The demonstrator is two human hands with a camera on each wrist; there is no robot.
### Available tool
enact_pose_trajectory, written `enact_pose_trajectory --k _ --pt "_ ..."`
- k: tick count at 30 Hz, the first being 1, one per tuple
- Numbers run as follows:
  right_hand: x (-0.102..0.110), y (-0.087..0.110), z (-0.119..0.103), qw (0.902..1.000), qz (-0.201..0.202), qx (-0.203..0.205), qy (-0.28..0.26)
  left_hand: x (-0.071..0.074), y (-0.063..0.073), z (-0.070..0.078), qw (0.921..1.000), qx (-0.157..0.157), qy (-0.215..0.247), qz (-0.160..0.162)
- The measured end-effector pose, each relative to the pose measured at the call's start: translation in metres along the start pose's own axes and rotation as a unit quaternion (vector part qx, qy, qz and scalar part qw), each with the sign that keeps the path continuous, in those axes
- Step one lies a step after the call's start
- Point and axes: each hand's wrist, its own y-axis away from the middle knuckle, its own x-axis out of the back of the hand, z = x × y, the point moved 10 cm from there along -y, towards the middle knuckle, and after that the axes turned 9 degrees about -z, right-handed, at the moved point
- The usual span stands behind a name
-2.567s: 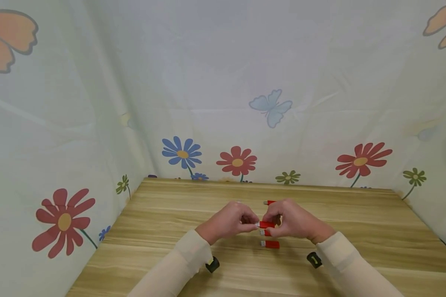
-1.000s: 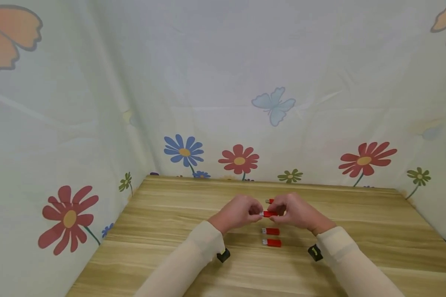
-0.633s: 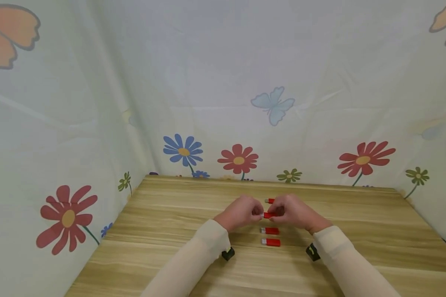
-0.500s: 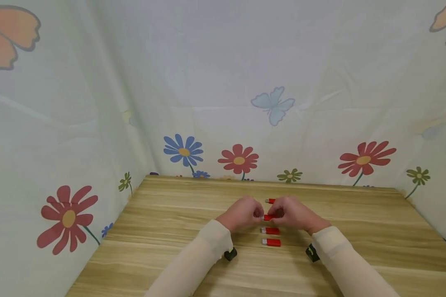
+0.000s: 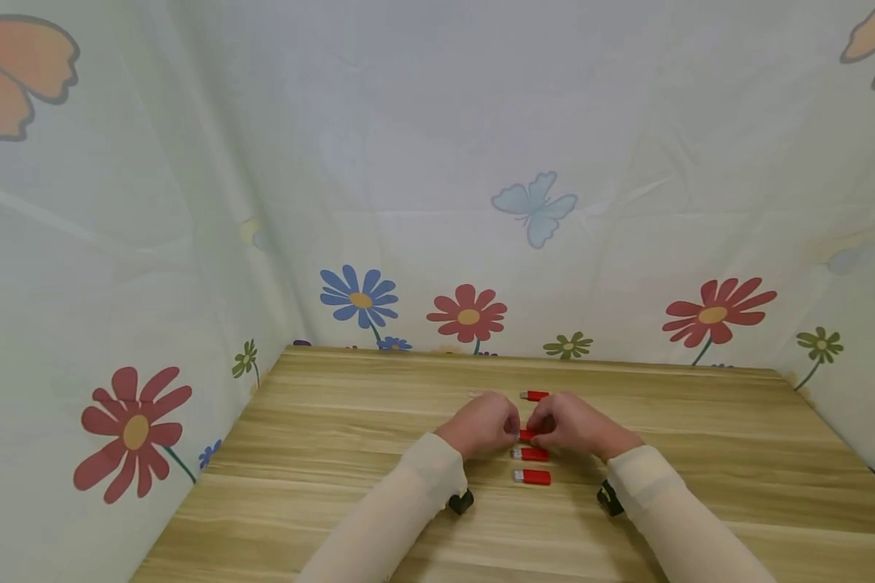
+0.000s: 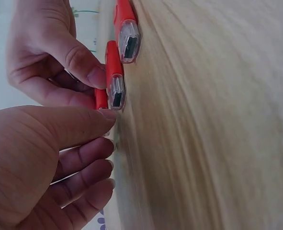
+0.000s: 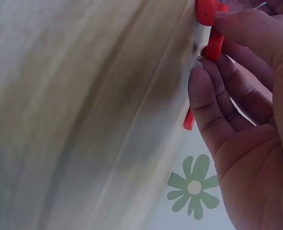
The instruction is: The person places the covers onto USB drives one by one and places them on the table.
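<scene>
One red USB stick [image 5: 527, 436] is between the person's hands, over the middle of a wood-grain table [image 5: 321, 453]. The left hand [image 5: 487, 423] pinches its connector end, thumb against the fingers; the other fingers are bent. The right hand [image 5: 569, 421] grips the red body from the opposite end between thumb and fingers. Whether the stick touches the table cannot be told, as the fingers hide much of it. Just in front of it, nearer the person, lies the middle stick [image 5: 530, 454], flat, and nearer again the front stick [image 5: 532, 477], roughly parallel and apart from it. Both show clear casing over the connector and point to the person's left. The far stick [image 5: 535, 396] lies beyond the hands, its connector also to the left, its right end close to the right hand. Past the left hand sits a small clear object [image 5: 474, 393], too faint to identify. Pale sleeves [image 5: 394, 510] cover both forearms, with a dark device [image 5: 461, 501] at each wrist. A pale cloth [image 5: 408, 121] printed with flowers and butterflies stands behind the table.
</scene>
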Motion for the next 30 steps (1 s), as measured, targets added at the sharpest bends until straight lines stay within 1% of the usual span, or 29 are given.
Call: enact_pose_trajectory --k 4,11,24,30 --pt "-0.0023 -0.0014 0.0031 1.0 -0.004 -0.002 0.0 -0.0023 -0.0023 -0.0009 1.0 -0.003 0.002 -0.002" --pt "-0.0033 -0.0026 0.0012 1.0 -0.007 -0.003 0.005 -0.004 -0.0047 -0.0022 0.9999 -0.011 0.002 -0.002" --pt "-0.0031 -0.0025 0.0026 0.9998 -0.005 -0.02 0.006 -0.004 -0.0036 -0.0035 0.9998 -0.002 0.016 -0.007" --pt "-0.0027 -0.0025 0.0027 0.9996 -0.006 -0.026 0.002 -0.0039 -0.0025 -0.0031 0.9998 -0.001 0.016 -0.008"
